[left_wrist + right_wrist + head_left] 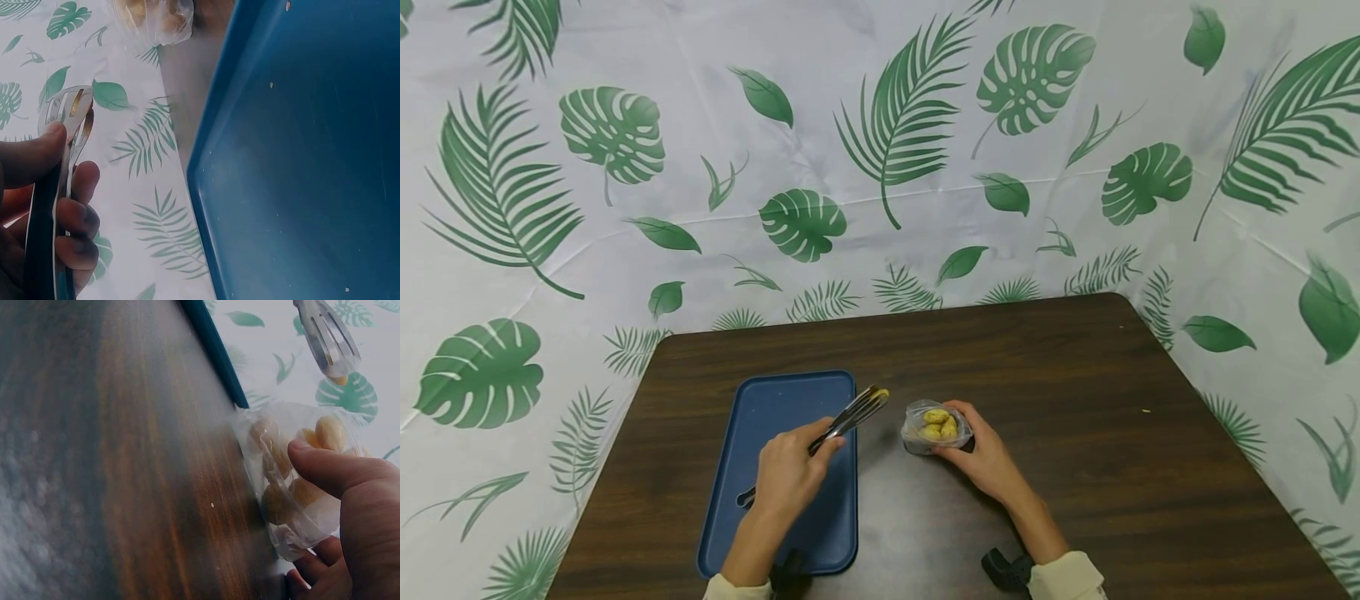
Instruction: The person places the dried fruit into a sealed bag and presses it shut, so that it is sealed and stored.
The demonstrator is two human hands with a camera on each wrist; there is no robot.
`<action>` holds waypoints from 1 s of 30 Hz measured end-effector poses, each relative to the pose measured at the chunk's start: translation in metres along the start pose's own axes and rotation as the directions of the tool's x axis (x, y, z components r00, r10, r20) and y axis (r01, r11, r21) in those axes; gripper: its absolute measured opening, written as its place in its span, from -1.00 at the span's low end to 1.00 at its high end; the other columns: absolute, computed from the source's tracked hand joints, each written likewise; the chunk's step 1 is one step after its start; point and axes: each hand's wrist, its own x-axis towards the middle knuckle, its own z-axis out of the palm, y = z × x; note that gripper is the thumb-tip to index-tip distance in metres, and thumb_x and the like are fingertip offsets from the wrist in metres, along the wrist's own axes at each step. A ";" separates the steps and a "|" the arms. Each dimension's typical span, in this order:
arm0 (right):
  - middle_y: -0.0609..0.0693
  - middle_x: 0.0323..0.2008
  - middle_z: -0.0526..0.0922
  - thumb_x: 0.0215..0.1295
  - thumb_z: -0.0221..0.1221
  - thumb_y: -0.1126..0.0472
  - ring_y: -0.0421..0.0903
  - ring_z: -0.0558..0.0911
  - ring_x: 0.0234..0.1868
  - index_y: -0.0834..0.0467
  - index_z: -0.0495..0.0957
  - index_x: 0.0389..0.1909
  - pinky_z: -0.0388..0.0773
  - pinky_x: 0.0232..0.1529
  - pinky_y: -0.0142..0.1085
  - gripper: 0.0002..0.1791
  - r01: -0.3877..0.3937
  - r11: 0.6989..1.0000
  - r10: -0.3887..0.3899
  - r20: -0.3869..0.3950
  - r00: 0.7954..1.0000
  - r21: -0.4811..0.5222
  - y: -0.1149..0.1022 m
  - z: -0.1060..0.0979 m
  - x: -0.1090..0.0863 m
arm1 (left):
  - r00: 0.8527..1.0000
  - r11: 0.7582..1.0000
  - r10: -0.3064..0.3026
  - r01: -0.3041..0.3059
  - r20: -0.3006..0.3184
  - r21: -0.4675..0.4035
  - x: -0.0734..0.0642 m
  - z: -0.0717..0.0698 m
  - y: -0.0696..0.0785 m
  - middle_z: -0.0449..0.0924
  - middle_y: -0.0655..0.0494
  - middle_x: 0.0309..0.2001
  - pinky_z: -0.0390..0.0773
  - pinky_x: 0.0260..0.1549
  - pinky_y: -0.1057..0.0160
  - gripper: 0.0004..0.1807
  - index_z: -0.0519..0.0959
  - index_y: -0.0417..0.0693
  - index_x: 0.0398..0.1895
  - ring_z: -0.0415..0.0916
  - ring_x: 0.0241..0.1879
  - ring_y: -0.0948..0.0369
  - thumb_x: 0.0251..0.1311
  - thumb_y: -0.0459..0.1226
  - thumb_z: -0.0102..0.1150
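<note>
My left hand point(790, 471) holds a pair of metal tongs point(850, 414) with dark handles, above the blue tray point(722, 500). Between the slotted tips, a yellow piece point(338, 380) shows, mostly hidden by the metal. To the right, a clear plastic bag point(912, 435) stands with its mouth open, holding several yellow-brown oval pieces point(936, 416). My right hand point(988, 467) grips the bag's right side, thumb in front and fingers behind. The tong tips are up and to the left of the bag, apart from it. In the right wrist view, the oval pieces point(330, 433) look smooth and rounded.
The dark wood-grain table point(1075, 383) carries the tray and the bag. Small pale specks dot the tray, and a little yellow crumb point(1146, 410) lies on the table at right. Behind the table hangs a white cloth point(700, 125) printed with green leaves.
</note>
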 end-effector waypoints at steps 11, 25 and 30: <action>0.01 0.23 0.61 0.21 0.48 -0.03 0.06 0.59 0.23 -0.15 0.40 0.37 0.44 0.23 0.18 -0.27 0.019 1.000 -0.019 0.002 1.000 0.007 0.001 0.000 0.000 | 0.999 0.999 0.038 -0.038 -0.014 -0.003 0.001 0.005 0.006 0.84 0.02 -0.22 0.23 -0.61 0.38 -0.62 0.79 -0.04 0.00 0.26 -0.66 0.41 0.10 -0.13 0.52; 0.01 0.23 0.61 0.20 0.49 0.00 0.03 0.60 0.22 -0.13 0.40 0.36 0.44 0.24 0.14 -0.27 0.012 1.000 -0.012 0.001 1.000 0.007 -0.001 -0.001 0.000 | 0.996 0.996 0.091 -0.091 -0.009 0.008 0.002 0.012 0.015 0.84 0.04 -0.19 0.66 -0.41 0.09 -0.61 0.79 -0.02 -0.01 0.78 -0.34 0.12 0.12 -0.09 0.50; 0.02 0.22 0.62 0.20 0.49 0.00 0.03 0.60 0.21 -0.13 0.40 0.36 0.45 0.22 0.13 -0.27 0.014 1.000 -0.014 -0.001 1.000 0.005 -0.002 -0.001 0.000 | 0.995 0.995 0.099 -0.099 0.009 0.009 0.002 0.014 0.018 0.84 0.05 -0.19 0.66 -0.40 0.09 -0.63 0.79 0.01 0.00 0.77 -0.34 0.13 0.13 -0.09 0.49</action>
